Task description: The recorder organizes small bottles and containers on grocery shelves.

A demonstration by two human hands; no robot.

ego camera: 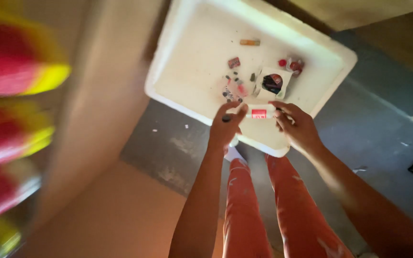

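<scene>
A big white tray (201, 52) with a raised rim sits on the grey floor (359, 129). Small things lie in it. There is an orange stick (250, 42) near the far side. A small red block (234, 62) lies in the middle. A white paper (283, 75) holds a dark round thing (272, 82) with red on it. Beside the paper are some red bits (294, 65). A few tiny dark bits (230, 91) lie near a pink spot. They are too small to tell what they are.

Both hands hold a thin white tube (259, 114) over the near edge of the tray. The tube has a red band in the middle and a dark end on the left. It lies flat, from one hand to the other.

The left hand (226, 126) reaches up from below. Its grip is narrow, with finger and thumb pinched on the dark end. The right hand (296, 126) comes in from the right. Its fingers curl round the other end of the tube, so its grip is closed on it too. Both arms are stretched out straight.

Under the arms are two legs in orange trousers (273, 210) with pale spots. On the left are blurry red and yellow things (15, 62).
</scene>
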